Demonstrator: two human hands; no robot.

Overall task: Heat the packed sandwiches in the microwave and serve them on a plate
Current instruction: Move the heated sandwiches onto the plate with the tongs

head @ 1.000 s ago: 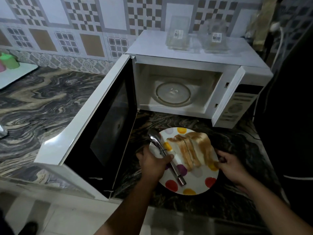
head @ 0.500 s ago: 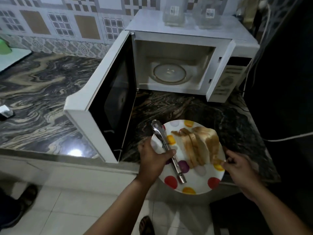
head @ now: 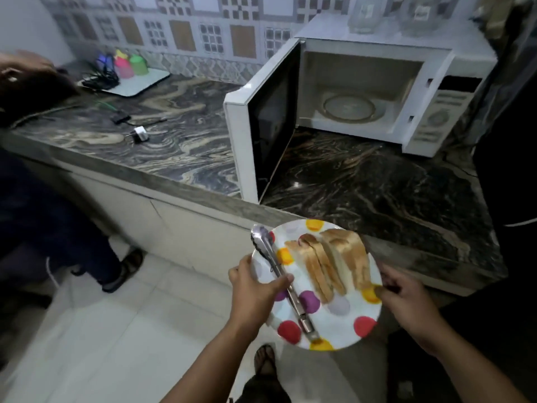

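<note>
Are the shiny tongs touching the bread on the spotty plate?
Apart. In the head view, the tongs lie on the left part of the plate, with a strip of bare plate showing between them and the sandwiches.

The kitchen was dim, with a cool, flat light. The pale floor tiles [head: 110, 330] and the white microwave [head: 377, 91] caught most of it, while the right edge sank into near black. A small glint showed on the dark worktop [head: 296, 184] just in front of the open microwave door. The wide lens bent the worktop edge and stretched the corners. The far left side was smeared with blur, and the containers on top of the microwave [head: 363, 13] were soft.
</note>
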